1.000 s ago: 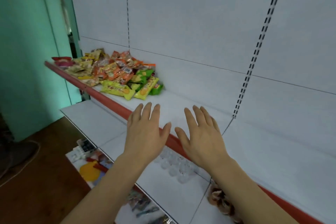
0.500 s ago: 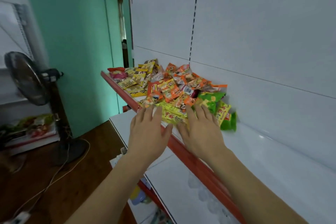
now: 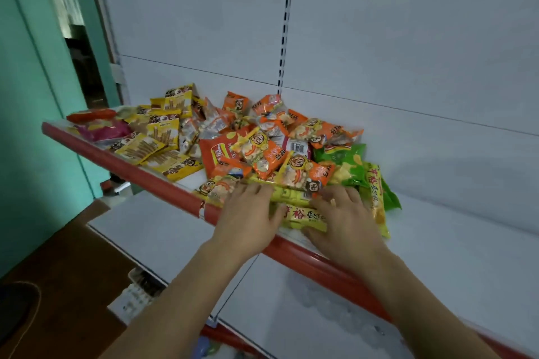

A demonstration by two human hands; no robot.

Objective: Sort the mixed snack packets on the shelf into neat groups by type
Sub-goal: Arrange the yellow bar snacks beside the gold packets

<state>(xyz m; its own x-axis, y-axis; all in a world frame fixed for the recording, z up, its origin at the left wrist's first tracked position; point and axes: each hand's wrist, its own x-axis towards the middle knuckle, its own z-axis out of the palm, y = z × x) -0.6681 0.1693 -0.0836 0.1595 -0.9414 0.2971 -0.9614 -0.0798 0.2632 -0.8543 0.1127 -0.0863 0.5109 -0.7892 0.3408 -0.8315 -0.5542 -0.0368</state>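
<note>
Both flat, unclenched hands, left hand (image 3: 248,213) and right hand (image 3: 344,216), rest on a light, crinkly, likely slippery yellow packet (image 3: 303,216) at 6 o'clock of the pile (image 3: 262,143); pinch its ends.

Mixed packets (image 3: 256,151) lie heaped on the red-edged shelf (image 3: 163,181): yellow at left, orange in the middle, green at right.
</note>
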